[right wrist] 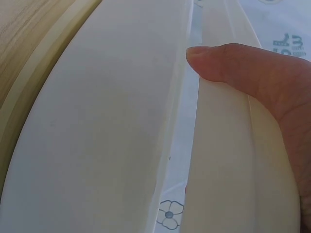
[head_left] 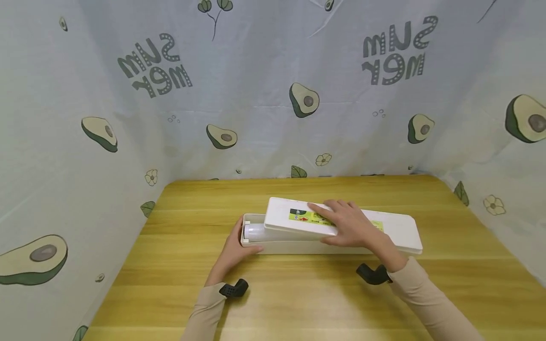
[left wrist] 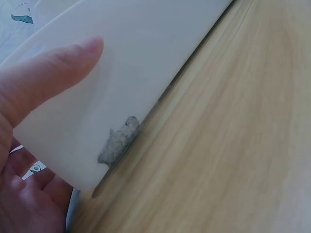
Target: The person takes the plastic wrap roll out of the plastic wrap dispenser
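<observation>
A long white plastic cling film box (head_left: 283, 247) lies across the table, with a pale roll (head_left: 258, 232) showing inside its left end. My left hand (head_left: 233, 251) grips that end, thumb on the front wall and fingers round the far side; in the left wrist view the thumb (left wrist: 58, 73) lies along the white wall. My right hand (head_left: 347, 225) holds the white lid (head_left: 277, 213) from above across its middle. The lid sits askew, its left end lifted and short of the box's left end. In the right wrist view a gap separates lid (right wrist: 221, 145) and box wall (right wrist: 92, 116).
The wooden table (head_left: 298, 293) extends around the box on all sides. Behind it hangs a pale curtain (head_left: 264, 85) printed with avocados. A grey, torn-looking patch (left wrist: 118, 141) marks the box wall. Black wrist devices (head_left: 234, 289) sit on both sleeves.
</observation>
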Demonstrator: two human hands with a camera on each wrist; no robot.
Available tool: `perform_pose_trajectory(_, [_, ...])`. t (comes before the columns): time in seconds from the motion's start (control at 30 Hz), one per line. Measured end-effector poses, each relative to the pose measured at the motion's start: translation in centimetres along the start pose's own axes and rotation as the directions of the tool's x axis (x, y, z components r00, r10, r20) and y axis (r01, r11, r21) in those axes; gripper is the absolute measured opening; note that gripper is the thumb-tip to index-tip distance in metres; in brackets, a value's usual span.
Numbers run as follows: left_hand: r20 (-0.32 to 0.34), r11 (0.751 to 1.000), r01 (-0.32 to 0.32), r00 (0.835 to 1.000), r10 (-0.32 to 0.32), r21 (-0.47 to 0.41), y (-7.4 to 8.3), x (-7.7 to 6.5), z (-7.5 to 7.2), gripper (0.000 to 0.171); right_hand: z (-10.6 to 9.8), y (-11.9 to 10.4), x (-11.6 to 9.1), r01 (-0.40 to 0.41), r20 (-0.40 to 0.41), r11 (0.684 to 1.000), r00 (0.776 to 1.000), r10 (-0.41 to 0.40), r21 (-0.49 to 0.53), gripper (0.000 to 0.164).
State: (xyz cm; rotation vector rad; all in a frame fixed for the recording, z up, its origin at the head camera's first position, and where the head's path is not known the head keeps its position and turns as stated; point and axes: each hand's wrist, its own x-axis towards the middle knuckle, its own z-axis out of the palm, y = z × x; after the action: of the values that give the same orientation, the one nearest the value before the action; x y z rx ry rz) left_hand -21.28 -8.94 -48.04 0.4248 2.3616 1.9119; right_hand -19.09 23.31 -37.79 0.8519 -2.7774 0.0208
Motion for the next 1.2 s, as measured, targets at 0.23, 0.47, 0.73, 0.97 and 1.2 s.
perform_pose_trajectory(0.23, [0.002, 1.0, 0.014, 1.0, -0.014, -0.002, 0.1, -0.1, 0.1, 0.105, 0.0, 0.5, -0.7, -0.039, 0.0, 0.999, 0.999, 0.039, 0.007, 0.084])
perform_pose_trajectory(0.47, [0.005, 1.0, -0.003, 1.0, 0.003, 0.024, 0.0, -0.1, -0.1, 0.105, -0.2, 1.1, -1.3, -0.054, -0.019, 0.999, 0.998, 0.054, 0.0, 0.085])
perform_pose_trajectory(0.73, [0.001, 1.0, 0.018, 1.0, -0.018, 0.017, 0.1, 0.0, 0.0, 0.105, -0.7, 1.8, -1.9, -0.073, -0.023, 0.997, 0.997, 0.073, -0.006, 0.084])
perform_pose_trajectory(0.97, [0.001, 1.0, 0.013, 1.0, -0.013, 0.013, 0.1, -0.1, -0.1, 0.104, -0.8, 1.9, -2.2, -0.085, -0.037, 0.996, 0.996, 0.085, -0.008, 0.083])
perform_pose_trajectory(1.2, [0.009, 1.0, 0.008, 1.0, -0.008, 0.012, -0.1, -0.2, -0.1, 0.105, -0.8, 2.3, -2.6, -0.11, -0.038, 0.994, 0.993, 0.109, -0.019, 0.082])
